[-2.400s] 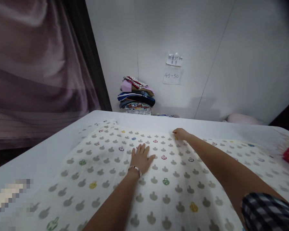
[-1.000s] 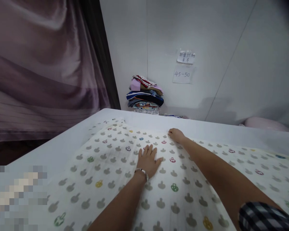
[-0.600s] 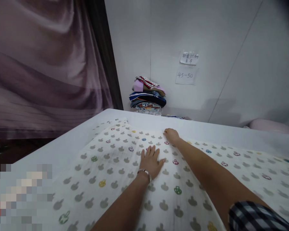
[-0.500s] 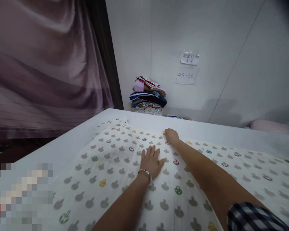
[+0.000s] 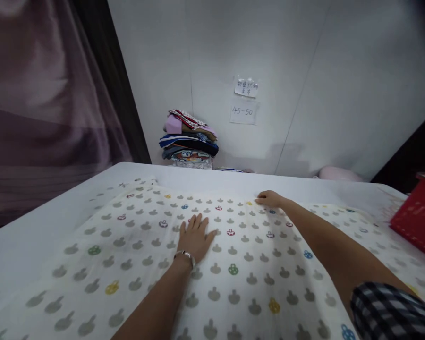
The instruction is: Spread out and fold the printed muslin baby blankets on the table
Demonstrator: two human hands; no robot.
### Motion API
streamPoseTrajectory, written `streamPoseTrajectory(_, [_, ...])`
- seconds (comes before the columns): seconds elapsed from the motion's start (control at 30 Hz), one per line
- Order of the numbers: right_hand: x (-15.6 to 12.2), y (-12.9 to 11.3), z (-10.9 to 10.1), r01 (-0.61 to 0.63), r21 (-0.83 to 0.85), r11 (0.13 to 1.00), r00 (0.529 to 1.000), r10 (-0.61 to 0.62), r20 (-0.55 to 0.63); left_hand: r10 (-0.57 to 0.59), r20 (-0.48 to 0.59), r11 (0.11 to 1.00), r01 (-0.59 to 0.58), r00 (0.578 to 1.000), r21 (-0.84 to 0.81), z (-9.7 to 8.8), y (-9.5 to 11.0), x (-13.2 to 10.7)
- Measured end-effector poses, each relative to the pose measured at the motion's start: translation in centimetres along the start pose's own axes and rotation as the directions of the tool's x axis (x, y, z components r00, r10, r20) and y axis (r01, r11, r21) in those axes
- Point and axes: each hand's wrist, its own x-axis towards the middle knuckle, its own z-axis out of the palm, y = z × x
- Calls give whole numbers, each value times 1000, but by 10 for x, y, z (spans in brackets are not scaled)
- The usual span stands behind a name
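A white cloth [image 5: 205,278] printed with grey, yellow, blue, red and green mushroom-like shapes lies spread over a white table [image 5: 102,175]. My left hand [image 5: 195,241], with a bracelet at the wrist, rests flat on the middle of the cloth, fingers spread. At the cloth's far edge, to the right, is my right hand [image 5: 270,199]. Its fingers are drawn together on that edge, fingertips partly hidden. The right forearm crosses over the cloth, its checked sleeve at the lower right.
A red basket [image 5: 418,215] stands at the table's right side. Beyond the far edge is a stack of folded fabrics [image 5: 189,139]. Paper signs [image 5: 243,112] hang on the wall, and a pink curtain [image 5: 38,94] drapes at left.
My right hand has moved right along the cloth's far edge, and the cloth near it lies flatter and wider. My left hand stays flat. The view has turned right, bringing the red basket in.
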Motion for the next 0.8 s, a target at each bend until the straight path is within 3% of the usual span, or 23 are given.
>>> streamPoseTrajectory(0.17, [-26, 43, -14, -114, 5, 994, 993, 114, -19, -16, 10, 1000, 15, 1000, 26, -2, 1, 2])
streamPoseTrajectory(0.43, [-18, 57, 4, -246, 7, 969, 952, 243, -186, -7, 1, 999, 7, 1000, 31, -5, 1, 2])
streamPoseTrajectory(0.6, [-26, 80, -7, -241, 0, 971, 963, 239, -126, 1, 6, 1000, -1, 1000, 28, -4, -1, 3])
streamPoseTrajectory(0.8, [-55, 117, -32, -324, -50, 945, 946, 322, -48, 11, -13, 1000, -11, 1000, 24, 0, -5, 6])
